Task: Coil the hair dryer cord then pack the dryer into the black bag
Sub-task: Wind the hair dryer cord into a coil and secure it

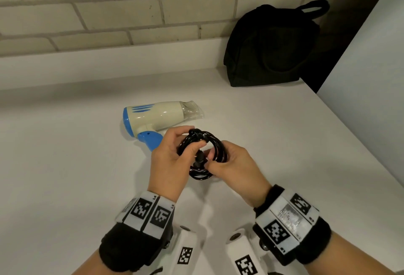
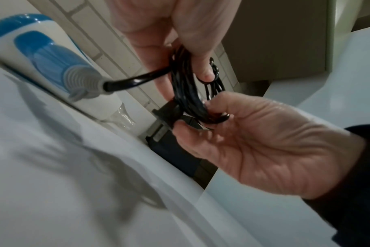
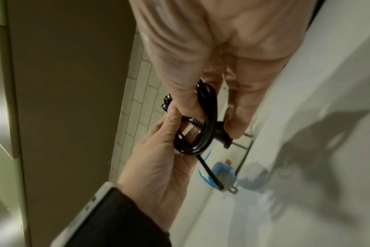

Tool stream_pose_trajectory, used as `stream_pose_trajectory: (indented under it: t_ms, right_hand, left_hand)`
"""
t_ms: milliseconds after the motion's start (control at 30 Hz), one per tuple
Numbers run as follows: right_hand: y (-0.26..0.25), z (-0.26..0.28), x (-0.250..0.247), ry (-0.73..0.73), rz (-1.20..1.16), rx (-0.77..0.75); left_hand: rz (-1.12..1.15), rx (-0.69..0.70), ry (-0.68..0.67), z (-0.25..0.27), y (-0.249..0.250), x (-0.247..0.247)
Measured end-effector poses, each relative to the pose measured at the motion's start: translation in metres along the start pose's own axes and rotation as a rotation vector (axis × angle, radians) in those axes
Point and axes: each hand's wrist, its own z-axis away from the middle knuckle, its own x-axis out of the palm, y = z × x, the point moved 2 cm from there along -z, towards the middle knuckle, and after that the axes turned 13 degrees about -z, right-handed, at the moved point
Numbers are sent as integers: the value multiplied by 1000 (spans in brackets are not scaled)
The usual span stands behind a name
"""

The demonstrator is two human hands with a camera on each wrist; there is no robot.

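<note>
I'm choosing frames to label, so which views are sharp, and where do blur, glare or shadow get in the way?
Head view: sharp and evenly lit, small glints on the coiled cord, black bag nearly featureless. Left wrist view: strongly distorted, soft blur, glare on the hair dryer, hand shadows on the counter. Right wrist view: blurriest, dim left side, dark hand shadows on the counter.

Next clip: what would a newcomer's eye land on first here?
First, the two hands meeting over the white counter: the left hand and right hand both grip a bundle of coiled black cord, lifted off the surface. Just behind lies the cream and blue hair dryer on its side, and the black bag stands in the far right corner against the tiled wall.
</note>
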Motion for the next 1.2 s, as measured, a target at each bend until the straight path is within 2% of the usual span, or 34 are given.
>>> stream_pose_trajectory:
  t_ms: [233,400,533,667,733,833,933,1033,1100,1200]
  right_hand:
    - [6,-1,4,71,-108,-13]
    - [8,0,-4,176,-242,-33]
    - [10,4,-7,90,-297,-19]
    - [10,5,-11,-10,-351,4]
    - [9,6,-14,-65,-402,15]
    - [8,6,-13,-139,-503,66]
    - [8,3,-9,-177,-527,142]
    - [9,-2,-6,-181,-466,180]
    - [9,-3,-7,-146,-422,176]
    - [8,-4,-9,-100,-432,141]
  left_hand:
    - [110,-9,25,4,2,-1]
    - [-2,-59,-48,-2,1,4]
    - [-94,-195,-101,-9,-4,-2]
    - [21,-360,-269,-15,-6,-6]
    - [81,-386,-317,-16,-4,-6]
    - [134,-384,-322,-16,-1,-7]
    - [104,-351,-234,-15,-1,-8]
    - [5,-255,-157,-14,-4,-9]
    - [-34,-197,-179,-13,-3,-11]
    - [-134,-149,-307,-12,-7,-14]
